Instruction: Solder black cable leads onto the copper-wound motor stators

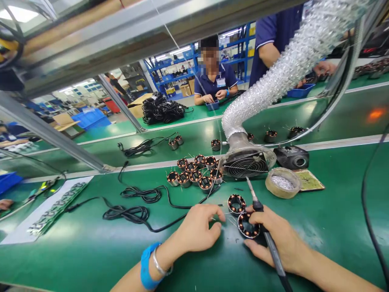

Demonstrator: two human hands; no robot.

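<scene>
My right hand (279, 235) grips a soldering iron (275, 251), its metal tip pointing up and away from me. The same hand's fingers reach to a motor stator (248, 226) with copper windings and thin wire leads. A second stator (236, 204) stands just behind, close against the first. Left of them, my left hand (200, 228) hovers low with curved fingers, thumb and forefinger apart and nothing visible between them. Beside its fingertips are thin wire leads and the end of a black cable (174, 205). A blue band (148, 265) circles my left wrist.
Several stators (196, 175) cluster beyond my hands. Near them stand a fume fan (247, 164) with a foil duct (264, 85), a round tub (283, 182) of silvery bits and a sponge tray (310, 180). Coiled cables (127, 213) and circuit boards (57, 207) lie left. Co-workers sit opposite.
</scene>
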